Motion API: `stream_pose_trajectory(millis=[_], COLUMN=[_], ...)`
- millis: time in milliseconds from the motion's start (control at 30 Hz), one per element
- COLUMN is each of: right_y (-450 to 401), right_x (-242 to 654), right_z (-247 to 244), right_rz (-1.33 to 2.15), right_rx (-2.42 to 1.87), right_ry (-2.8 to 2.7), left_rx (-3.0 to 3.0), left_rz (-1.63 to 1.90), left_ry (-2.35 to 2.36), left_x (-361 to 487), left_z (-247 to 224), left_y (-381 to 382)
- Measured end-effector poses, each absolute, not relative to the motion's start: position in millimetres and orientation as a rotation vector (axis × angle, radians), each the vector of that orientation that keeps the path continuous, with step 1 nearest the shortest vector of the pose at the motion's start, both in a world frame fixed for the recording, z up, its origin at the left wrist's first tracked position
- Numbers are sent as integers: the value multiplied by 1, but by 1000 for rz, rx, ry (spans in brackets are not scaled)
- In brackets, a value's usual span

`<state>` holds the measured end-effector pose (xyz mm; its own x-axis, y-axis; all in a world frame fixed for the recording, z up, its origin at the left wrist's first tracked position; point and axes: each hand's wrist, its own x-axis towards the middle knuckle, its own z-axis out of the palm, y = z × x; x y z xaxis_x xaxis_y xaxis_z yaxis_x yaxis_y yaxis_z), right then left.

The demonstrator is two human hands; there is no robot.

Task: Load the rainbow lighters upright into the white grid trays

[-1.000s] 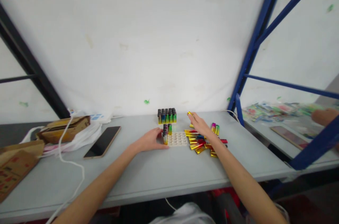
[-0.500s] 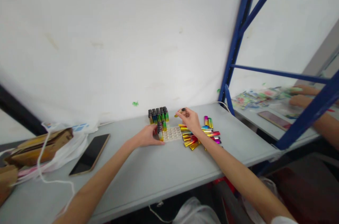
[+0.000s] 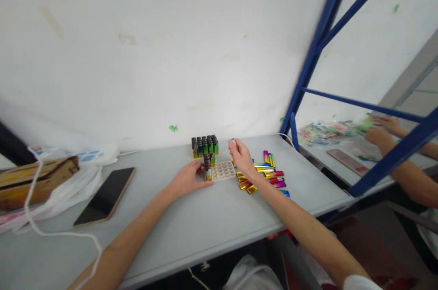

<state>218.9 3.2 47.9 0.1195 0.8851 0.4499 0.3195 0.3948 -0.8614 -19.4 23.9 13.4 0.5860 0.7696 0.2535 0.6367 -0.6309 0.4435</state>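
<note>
My left hand (image 3: 189, 176) curves around the left end of a white tray with holes (image 3: 224, 170), thumb along its near edge. In that end several shiny lighters (image 3: 208, 169) with dark tops stand upright beside my fingers. Over the tray's far right corner, my right hand (image 3: 241, 157) is raised and pinched on a lighter (image 3: 233, 140); only its tip shows above the fingers. Behind the tray stands a tight block of upright lighters (image 3: 204, 147). Loose coloured lighters (image 3: 270, 173) lie in a pile right of the tray, partly under my right wrist.
A phone (image 3: 105, 196) lies to the left, near a white cable (image 3: 61, 235) and a cardboard box (image 3: 39, 180) on plastic bags. Blue frame bars (image 3: 310, 61) rise at the right. Beyond them another person's hands (image 3: 379, 132) are over small packets on a neighbouring table.
My right hand has turned the lighter from a slanted hold to a more upright one, with the fingers covering most of it. My left hand stays at the tray. The view has shifted slightly.
</note>
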Motion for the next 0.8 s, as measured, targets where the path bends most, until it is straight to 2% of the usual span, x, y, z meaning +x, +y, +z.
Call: stream_pose_trajectory(millis=[133,433,633,800], right_y=[8,9,1,-4], right_x=[208,201,201,204], right_z=[45,25,28,37], right_rz=[414,421,563,249], right_rx=[-1234,-1285,-1169,-1076], right_ry=[-1388,-1436,-1696,-1969], left_rx=[2506,2490,2514,2546], left_rz=[675,603,534,496], left_ry=[1149,1082,1056,1074], left_x=[-21,-32,-37,-38], left_z=[11,19,22,27], left_y=[21,24,24,20])
